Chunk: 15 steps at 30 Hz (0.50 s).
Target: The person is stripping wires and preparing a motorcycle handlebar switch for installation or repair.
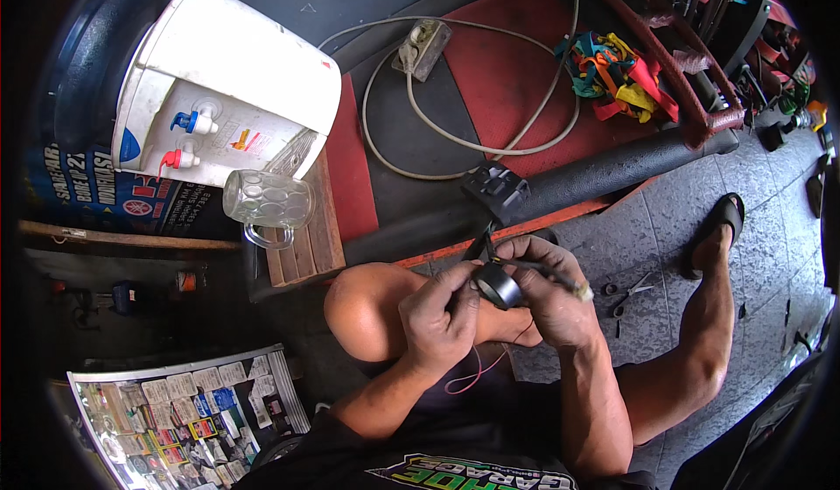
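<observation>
Both my hands meet in front of my knees, fingers pinched together. My left hand (440,319) grips the left edge of a roll of black tape (497,287). My right hand (557,302) is closed on a dark wire bundle (547,271), with a pale connector (581,292) at its end beside the fingers. The right thumb lies close to the roll; whether it also presses on it I cannot tell. Above the hands, a black handlebar switch housing (496,192) rests by the padded black edge, its cable running down to my fingers. A thin pink wire (464,388) hangs below.
A white water dispenser (236,70) and a glass mug (269,201) stand on a wooden crate (308,236) at left. An extension socket (424,50) with looping cord and colourful straps (612,74) lie on the red-black mat. Scissors (632,293) lie on the floor; a display case (184,411) is lower left.
</observation>
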Tool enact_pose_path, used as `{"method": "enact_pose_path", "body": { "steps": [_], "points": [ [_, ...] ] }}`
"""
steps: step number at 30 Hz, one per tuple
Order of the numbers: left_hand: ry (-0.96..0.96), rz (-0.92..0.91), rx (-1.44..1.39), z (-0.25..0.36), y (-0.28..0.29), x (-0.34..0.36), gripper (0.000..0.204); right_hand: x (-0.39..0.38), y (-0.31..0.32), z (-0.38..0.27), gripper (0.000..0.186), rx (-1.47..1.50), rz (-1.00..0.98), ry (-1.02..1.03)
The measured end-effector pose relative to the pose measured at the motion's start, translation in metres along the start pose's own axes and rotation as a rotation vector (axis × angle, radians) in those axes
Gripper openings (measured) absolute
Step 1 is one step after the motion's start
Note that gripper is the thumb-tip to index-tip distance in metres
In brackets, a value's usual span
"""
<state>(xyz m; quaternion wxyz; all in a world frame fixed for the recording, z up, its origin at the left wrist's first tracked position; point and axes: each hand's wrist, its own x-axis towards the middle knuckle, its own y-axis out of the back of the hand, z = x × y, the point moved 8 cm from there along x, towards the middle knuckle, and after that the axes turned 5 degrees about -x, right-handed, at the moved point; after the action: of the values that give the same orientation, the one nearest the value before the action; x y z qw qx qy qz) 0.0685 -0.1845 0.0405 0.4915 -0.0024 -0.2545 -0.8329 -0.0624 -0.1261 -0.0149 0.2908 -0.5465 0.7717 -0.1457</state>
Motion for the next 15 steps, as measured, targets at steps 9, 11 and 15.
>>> {"method": "enact_pose_path", "body": {
  "steps": [9,11,15],
  "points": [
    [-0.136,-0.005,0.286,0.016,0.003,0.006,0.011,0.003,-0.002,0.003,0.028,-0.017,-0.072,-0.149],
    [-0.088,-0.016,0.21,0.013,0.004,0.004,0.007,0.006,-0.004,0.006,0.026,-0.023,-0.087,-0.149],
    [0.122,-0.058,-0.126,0.001,0.001,-0.002,0.009,0.011,-0.007,-0.002,0.022,-0.134,-0.082,0.038]
  ]
}}
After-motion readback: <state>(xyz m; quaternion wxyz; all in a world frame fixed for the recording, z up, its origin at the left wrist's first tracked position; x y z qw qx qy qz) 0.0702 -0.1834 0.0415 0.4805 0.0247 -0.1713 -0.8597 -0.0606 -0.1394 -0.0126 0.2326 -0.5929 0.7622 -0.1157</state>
